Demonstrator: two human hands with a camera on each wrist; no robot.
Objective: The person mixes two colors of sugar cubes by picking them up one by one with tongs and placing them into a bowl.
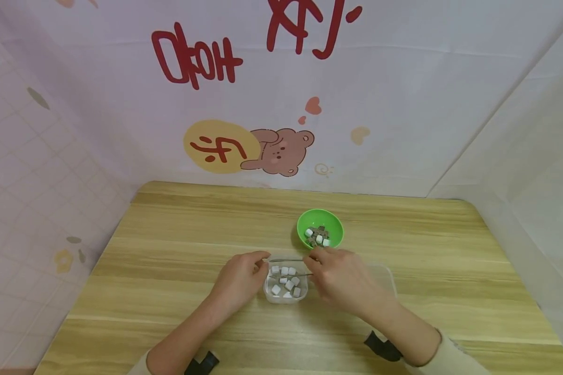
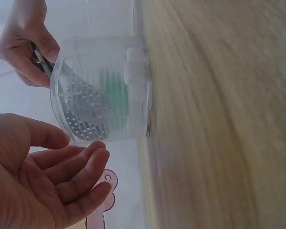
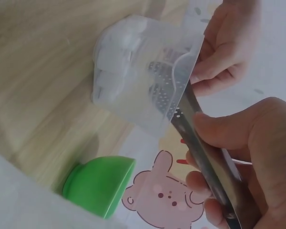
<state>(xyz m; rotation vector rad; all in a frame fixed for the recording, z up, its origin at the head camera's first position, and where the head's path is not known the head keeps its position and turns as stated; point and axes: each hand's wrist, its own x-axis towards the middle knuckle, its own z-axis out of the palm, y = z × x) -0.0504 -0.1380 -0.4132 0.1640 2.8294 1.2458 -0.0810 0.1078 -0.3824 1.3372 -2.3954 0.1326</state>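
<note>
A clear plastic box (image 1: 285,300) stands on the table with several white cubes (image 1: 289,285) inside. My left hand (image 1: 241,281) is at the box's left side, its thumb and fingers pinching the rim. My right hand (image 1: 340,273) holds metal tongs (image 3: 207,160) by their two arms. The perforated tips of the tongs (image 2: 86,112) reach into the upper part of the box, over the cubes; they stand apart, and I see no cube between them. Just beyond the right hand is a green bowl (image 1: 320,214) holding brown pieces and several white cubes.
A transparent container or lid (image 1: 388,276) lies partly hidden under the right forearm. The wood-grain table (image 1: 192,224) ends at a printed cloth backdrop (image 1: 403,104), with cloth at both sides. Black straps (image 1: 382,346) are around the wrists.
</note>
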